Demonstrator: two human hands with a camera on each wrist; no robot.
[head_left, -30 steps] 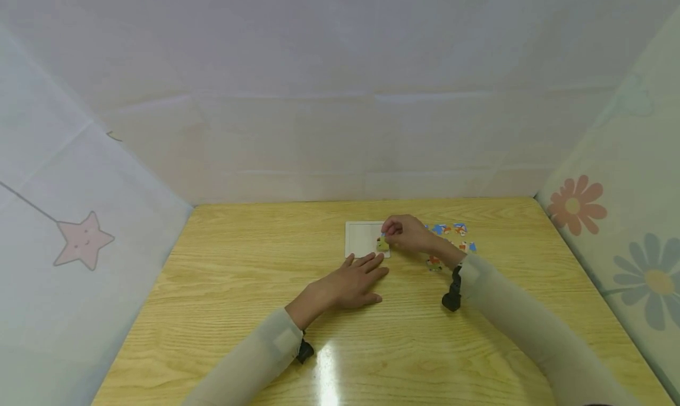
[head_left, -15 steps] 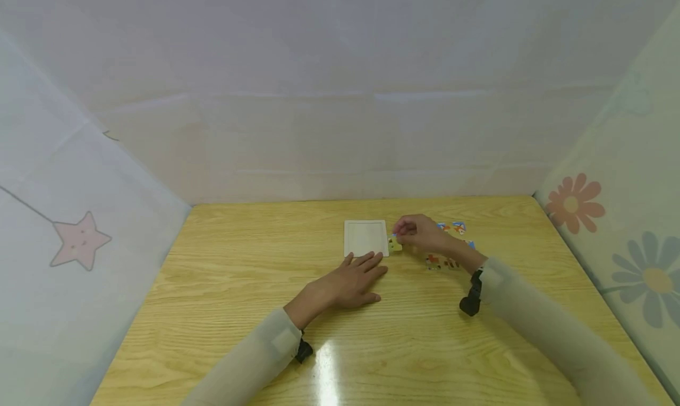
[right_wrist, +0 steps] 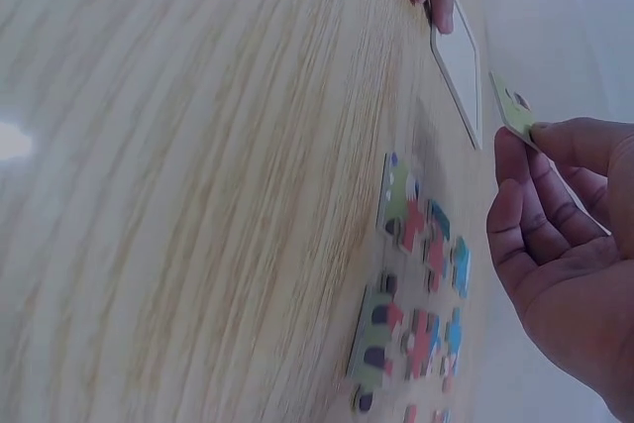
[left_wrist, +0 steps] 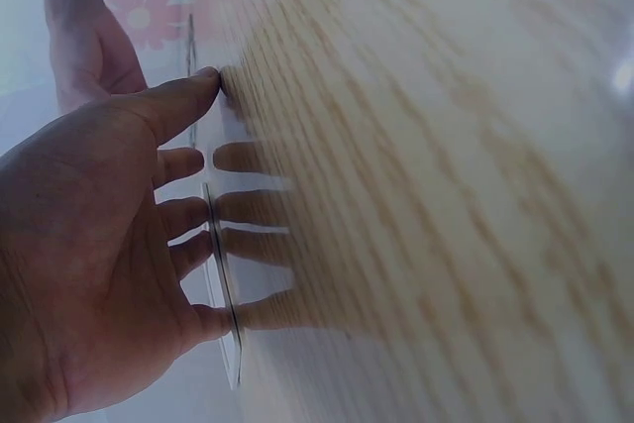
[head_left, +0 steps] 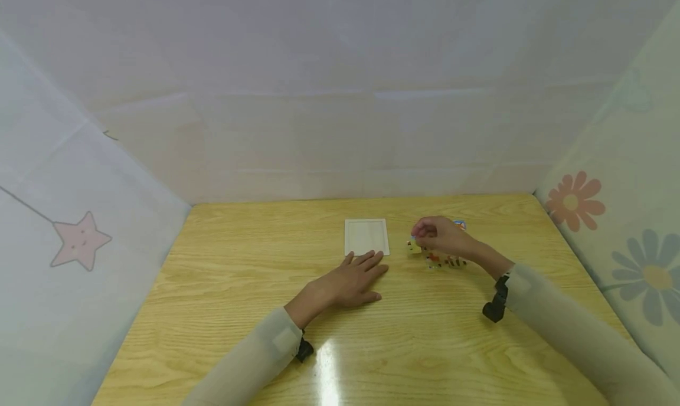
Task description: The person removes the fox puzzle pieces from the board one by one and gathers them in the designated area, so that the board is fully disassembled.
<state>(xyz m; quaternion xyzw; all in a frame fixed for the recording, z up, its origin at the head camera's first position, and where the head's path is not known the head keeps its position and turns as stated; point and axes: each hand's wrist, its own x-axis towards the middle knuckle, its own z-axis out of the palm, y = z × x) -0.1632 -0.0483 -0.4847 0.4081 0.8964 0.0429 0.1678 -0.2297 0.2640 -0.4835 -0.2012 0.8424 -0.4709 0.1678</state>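
My right hand [head_left: 445,237] pinches a yellow-green jigsaw puzzle piece [head_left: 414,248] between thumb and fingers. In the right wrist view the puzzle piece [right_wrist: 511,108] is held raised and tilted, above the loose pieces. A square white puzzle tray [head_left: 366,236] lies to the left, its inside bare. My left hand [head_left: 347,283] is spread with straight fingers, their fingertips on the tray's near edge. From the left wrist view, the left hand [left_wrist: 109,235] shows its thumb tip down at the tabletop.
Loose picture puzzle pieces [right_wrist: 399,207] lie in rows on the wooden table [head_left: 239,276], partly hidden under my right hand in the head view. Pale cloth walls [head_left: 340,128] stand along the back and both sides.
My right hand has moved right with the puzzle piece, from over the tray's right side to over the loose pieces. The left hand has stayed in place.
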